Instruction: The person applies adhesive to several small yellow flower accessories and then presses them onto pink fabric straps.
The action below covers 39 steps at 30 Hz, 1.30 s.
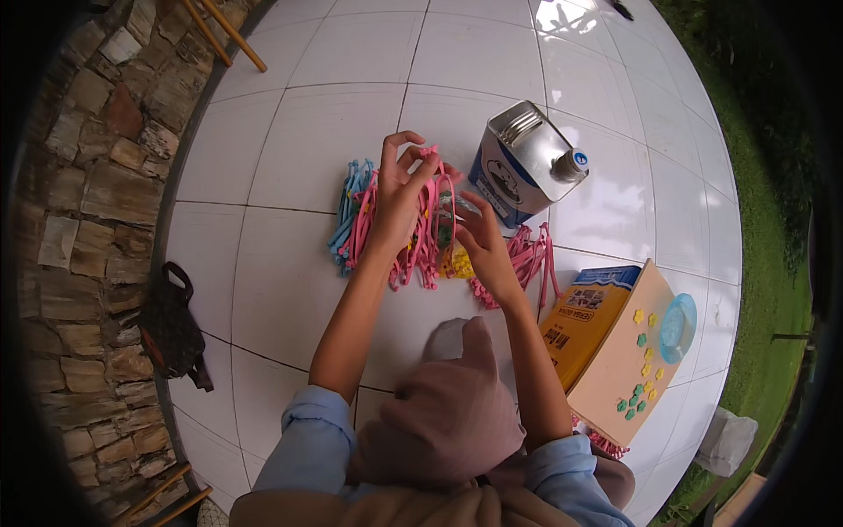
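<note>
Left hand (399,189): we see its fingertips pinched on a pink strip (428,154), raised above the pile.
Right hand (486,246): fingers curled among the pink strips (421,241) (grip unclear).
Strips: mid-floor (290,114), just beside the metal can (524,162).

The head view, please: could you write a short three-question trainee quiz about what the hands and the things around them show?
1. True or false: the left hand pinches a pink strip raised above the pile of pink strips.
2. Which thing stands just right of the right hand? A) metal can B) dark bag C) cardboard box
3. Fill in: the small foam flowers lie on the ____.

Key:
1. True.
2. A.
3. Cardboard box; yellow and green ones lie on its upper face, beside a round blue lid.
</note>
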### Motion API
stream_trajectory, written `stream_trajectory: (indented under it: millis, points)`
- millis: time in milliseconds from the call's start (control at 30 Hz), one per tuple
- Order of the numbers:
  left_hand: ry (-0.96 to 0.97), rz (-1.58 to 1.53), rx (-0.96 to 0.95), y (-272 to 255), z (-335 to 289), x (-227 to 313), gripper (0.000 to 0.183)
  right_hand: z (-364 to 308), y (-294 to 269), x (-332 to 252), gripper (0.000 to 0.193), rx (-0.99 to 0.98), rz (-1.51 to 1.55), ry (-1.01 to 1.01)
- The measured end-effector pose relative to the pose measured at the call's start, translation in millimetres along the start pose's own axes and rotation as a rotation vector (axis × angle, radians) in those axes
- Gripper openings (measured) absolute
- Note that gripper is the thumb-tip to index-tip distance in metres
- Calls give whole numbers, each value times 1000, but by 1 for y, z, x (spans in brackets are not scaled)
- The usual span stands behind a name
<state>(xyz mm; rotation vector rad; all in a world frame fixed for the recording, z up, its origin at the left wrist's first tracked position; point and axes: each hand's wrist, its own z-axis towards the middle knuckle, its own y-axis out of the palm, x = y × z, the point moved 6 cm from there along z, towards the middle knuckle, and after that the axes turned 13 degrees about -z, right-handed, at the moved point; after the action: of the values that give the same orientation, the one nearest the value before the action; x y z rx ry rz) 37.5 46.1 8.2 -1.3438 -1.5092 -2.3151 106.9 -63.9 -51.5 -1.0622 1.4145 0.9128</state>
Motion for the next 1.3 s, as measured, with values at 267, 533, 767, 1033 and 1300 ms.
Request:
stream_trajectory:
  millis: [267,533,767,1033,1300]
  points:
    - [13,472,436,-171,13,-2,23,85,79,57,38,131,-322,-13]
    - [489,1154,358,-103,5,0,23,50,25,41,26,454,-589,-153]
    - [-89,778,-224,-24,-43,-162,20,-63,-89,117,21,1012,-492,254]
    - [-164,1091,-411,-21,-56,-262,43,-67,-107,166,36,1052,-623,420]
    - [109,1088,-478,34,-53,-203,55,-92,-95,67,35,1200,-460,270]
